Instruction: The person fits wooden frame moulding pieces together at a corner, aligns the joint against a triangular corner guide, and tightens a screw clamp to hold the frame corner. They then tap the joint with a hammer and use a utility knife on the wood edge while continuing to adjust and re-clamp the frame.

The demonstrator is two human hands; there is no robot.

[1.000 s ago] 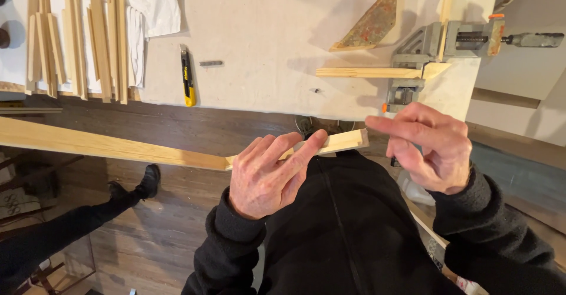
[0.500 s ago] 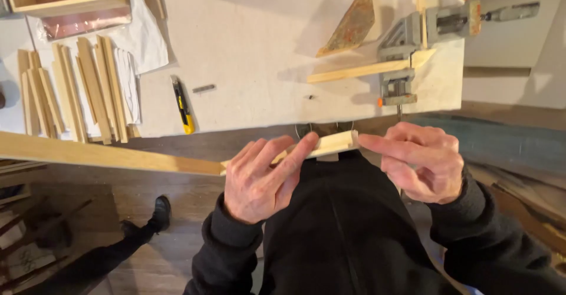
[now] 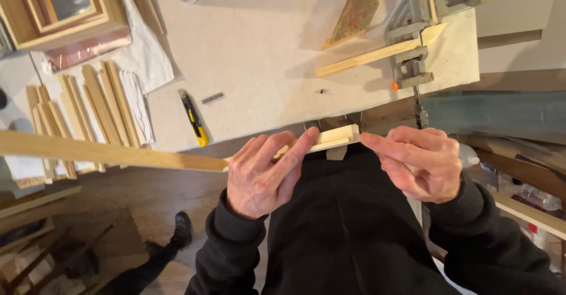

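A long pale wooden moulding strip (image 3: 118, 153) runs from the left edge to in front of my chest, below the table's near edge. My left hand (image 3: 265, 174) is wrapped on it near its right end, fingers laid along the top. The strip's stepped end (image 3: 339, 137) sticks out past those fingers. My right hand (image 3: 421, 159) is just right of that end. Its index fingertip touches the end face and the other fingers are loosely curled, with no grip on the wood.
On the pale table (image 3: 265, 47) stand a grey corner clamp (image 3: 413, 35) holding a wooden strip (image 3: 371, 56), a yellow utility knife (image 3: 194, 118), several cut strips (image 3: 88, 109) on white paper, a wooden frame (image 3: 53, 6) and a triangular offcut (image 3: 354, 9). A shoe (image 3: 180, 230) rests on the wooden floor.
The view has tilted so the table sits higher in frame. My left hand keeps its hold on the strip. My right hand's fingers have stretched out to the strip's end.
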